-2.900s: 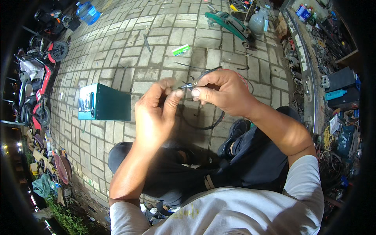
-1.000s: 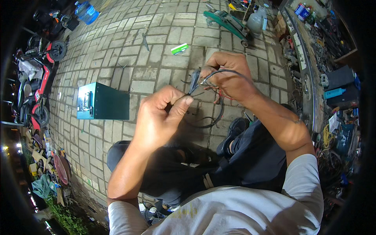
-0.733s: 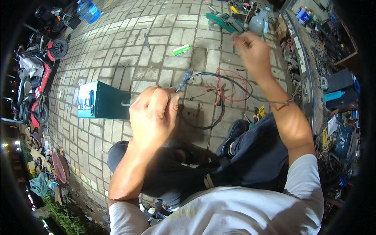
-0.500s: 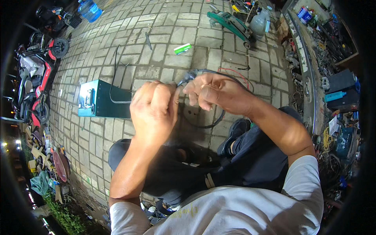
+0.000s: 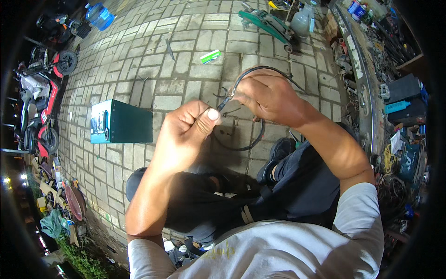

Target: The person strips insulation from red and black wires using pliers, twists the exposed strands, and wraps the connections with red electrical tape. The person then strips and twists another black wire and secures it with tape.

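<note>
A black cable (image 5: 253,143) loops below and above my hands, its split, bare-looking end between them. My left hand (image 5: 183,135) pinches a dark strand of that end between thumb and fingers, thumbnail facing up. Close beside it, my right hand (image 5: 272,97) is closed around the cable, fingertips at the point where the strands part. What lies inside the right fist is hidden. To the left of my left hand, a dark green metal box (image 5: 132,122) stands on the paving.
A small green-and-white box (image 5: 210,56) and a dark flat strip (image 5: 170,49) lie on the paving ahead. Farther off stand a green floor jack (image 5: 267,28), a cloudy jug (image 5: 303,22) and a blue water bottle (image 5: 100,16). A red scooter (image 5: 53,93) is at left; cluttered tools line the right.
My left thumb has come round into view, and the cable's split end now shows between my hands. The thin cable that arched over the green box is gone from there.
</note>
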Tool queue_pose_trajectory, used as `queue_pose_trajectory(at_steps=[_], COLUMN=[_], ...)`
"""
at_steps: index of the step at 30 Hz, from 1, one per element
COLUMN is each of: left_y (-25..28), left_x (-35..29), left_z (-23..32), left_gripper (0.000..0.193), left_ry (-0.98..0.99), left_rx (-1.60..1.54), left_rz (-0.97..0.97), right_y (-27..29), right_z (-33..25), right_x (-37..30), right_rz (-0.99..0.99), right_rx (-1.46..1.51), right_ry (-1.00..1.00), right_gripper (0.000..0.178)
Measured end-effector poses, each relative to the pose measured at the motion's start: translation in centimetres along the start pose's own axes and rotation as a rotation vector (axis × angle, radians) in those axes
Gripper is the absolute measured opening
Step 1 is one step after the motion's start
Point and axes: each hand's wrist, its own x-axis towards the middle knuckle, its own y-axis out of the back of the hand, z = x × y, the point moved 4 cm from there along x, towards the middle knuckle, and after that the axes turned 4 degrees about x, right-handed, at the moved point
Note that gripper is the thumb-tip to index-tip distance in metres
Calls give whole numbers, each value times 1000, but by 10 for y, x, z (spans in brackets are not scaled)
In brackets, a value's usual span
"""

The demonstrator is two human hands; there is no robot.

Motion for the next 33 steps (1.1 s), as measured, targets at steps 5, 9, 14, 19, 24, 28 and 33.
queue_pose_trajectory(at_steps=[5,9,14,19,24,28,33], left_y=[-4,1,6,14,13,5,13], left_x=[0,-4,-6,-5,-2,1,-2], left_z=[0,7,6,2,2,3,6], left_gripper=[34,27,20,22,24,21,20], left_ry=[116,-16,-180,-301,-406,-392,-246], left_rx=[-288,64,535,734,813,824,617], left_rz=[-95,-25,95,383,444,410,414], right_y=[12,-9,-13,-6,-26,-27,-19], right_z=[8,22,28,34,13,12,28], right_x=[7,1,0,-3,-13,-8,-21], right_rz=[112,134,206,279,-229,-66,202], right_rx=[-133,585,1397,1272,1159,1090,768], right_ry=[136,-664,-660,-918,-895,-964,-896], right_gripper=[20,15,22,26,29,23,18])
